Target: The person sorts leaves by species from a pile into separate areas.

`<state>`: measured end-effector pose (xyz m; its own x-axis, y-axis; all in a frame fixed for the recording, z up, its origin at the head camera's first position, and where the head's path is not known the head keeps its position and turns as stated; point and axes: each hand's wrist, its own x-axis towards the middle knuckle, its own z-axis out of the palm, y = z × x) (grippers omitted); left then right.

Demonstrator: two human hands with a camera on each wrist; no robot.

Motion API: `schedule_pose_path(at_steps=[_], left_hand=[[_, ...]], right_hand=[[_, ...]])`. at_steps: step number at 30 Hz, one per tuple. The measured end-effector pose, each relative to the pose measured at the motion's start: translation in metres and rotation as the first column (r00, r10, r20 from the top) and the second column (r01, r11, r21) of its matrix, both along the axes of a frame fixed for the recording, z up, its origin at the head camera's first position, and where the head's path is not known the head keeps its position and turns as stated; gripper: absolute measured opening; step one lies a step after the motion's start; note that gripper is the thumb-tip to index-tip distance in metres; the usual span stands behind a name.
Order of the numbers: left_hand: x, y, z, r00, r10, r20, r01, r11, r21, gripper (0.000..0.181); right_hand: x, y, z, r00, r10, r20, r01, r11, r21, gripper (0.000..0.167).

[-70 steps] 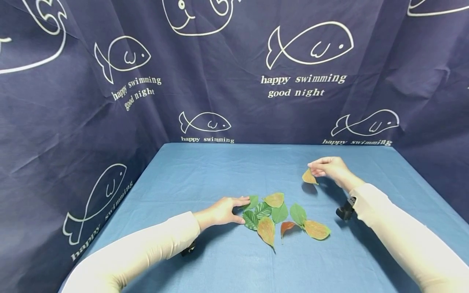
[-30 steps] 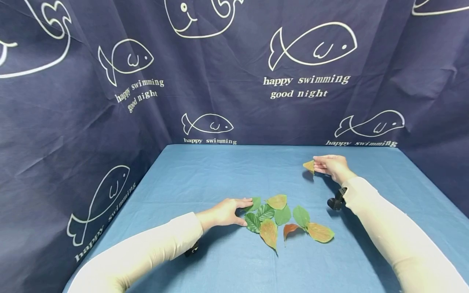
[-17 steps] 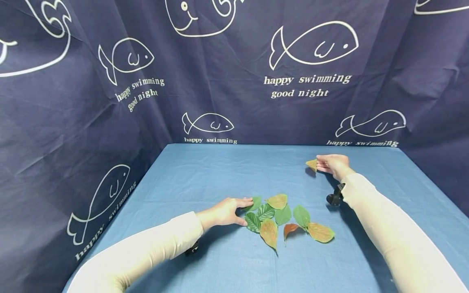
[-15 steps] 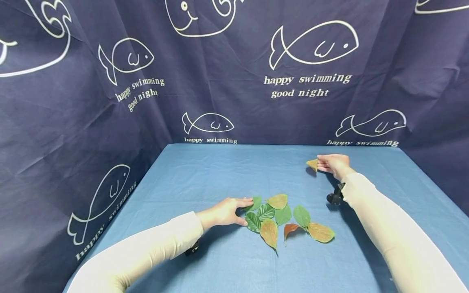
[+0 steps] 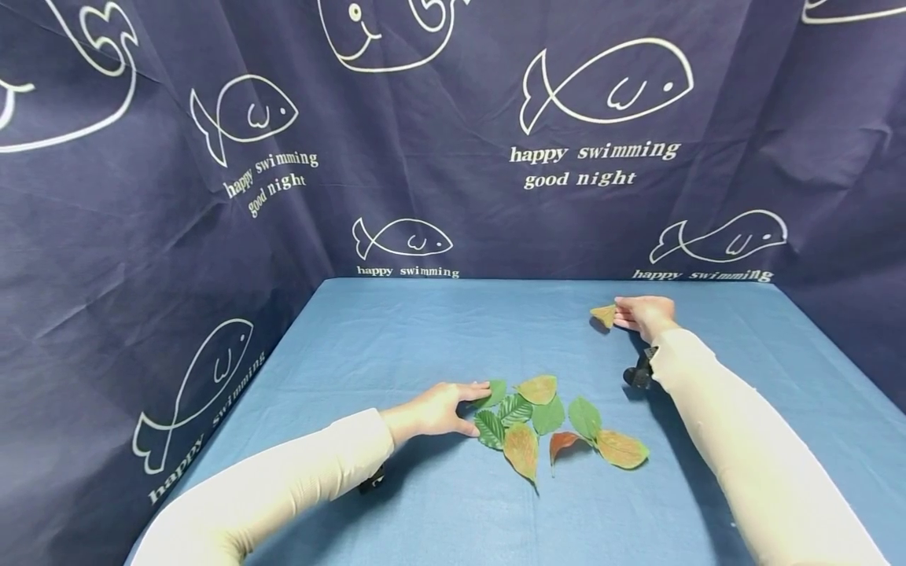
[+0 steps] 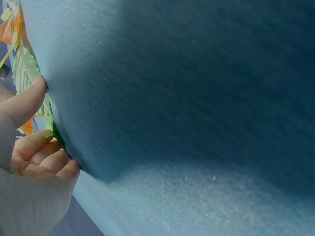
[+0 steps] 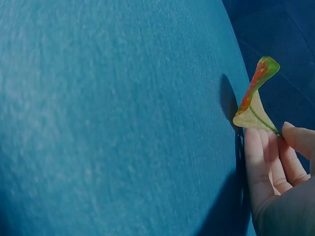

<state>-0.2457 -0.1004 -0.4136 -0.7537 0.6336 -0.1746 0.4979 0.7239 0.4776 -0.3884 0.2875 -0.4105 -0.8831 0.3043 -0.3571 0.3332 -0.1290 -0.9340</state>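
Though curly, leaf (image 7: 253,107) (yellowish) in right fingers (image 7: 258,162)

On the far right I see a yellowish-tan leaf (image 5: 604,316) held up by the right hand (image 5: 644,313), its stem pinched between thumb and fingers. My right wrist view shows it curled: a pale yellow face at the stem end, a rolled edge marked red and green. Nearer and to the left, I make out a smooth green leaf (image 5: 498,391) lying partly hidden under the fingertips of the left hand (image 5: 440,409). Just nearer than that, a darker ribbed leaf (image 5: 490,430) lies with the left thumb at its left edge.
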Motion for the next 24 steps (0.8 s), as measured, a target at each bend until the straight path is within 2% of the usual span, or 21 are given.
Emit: schedule_pose_path(at_steps=[12,17,24], left_hand=[[0.0021,0.0,-0.0017,1.0,0.009,0.005,-0.009,1.0,0.003,0.07],[0.0009,-0.0003,-0.0003,1.0,0.013,0.007,-0.013,1.0,0.018,0.071],[0.0016,-0.0001,0.0024,1.0,0.006,-0.002,-0.006,1.0,0.003,0.07]], right_hand=[[-0.0033,0.0006,-0.0074,0.997,-0.053,0.05,0.053,0.999,0.002,0.013],[-0.0058,0.0022,-0.0071,0.997,-0.056,0.044,0.055,0.998,0.025,0.014],[-0.0091,0.0017,-0.0049,0.997,-0.062,0.05,0.062,0.998,-0.002,0.014]])
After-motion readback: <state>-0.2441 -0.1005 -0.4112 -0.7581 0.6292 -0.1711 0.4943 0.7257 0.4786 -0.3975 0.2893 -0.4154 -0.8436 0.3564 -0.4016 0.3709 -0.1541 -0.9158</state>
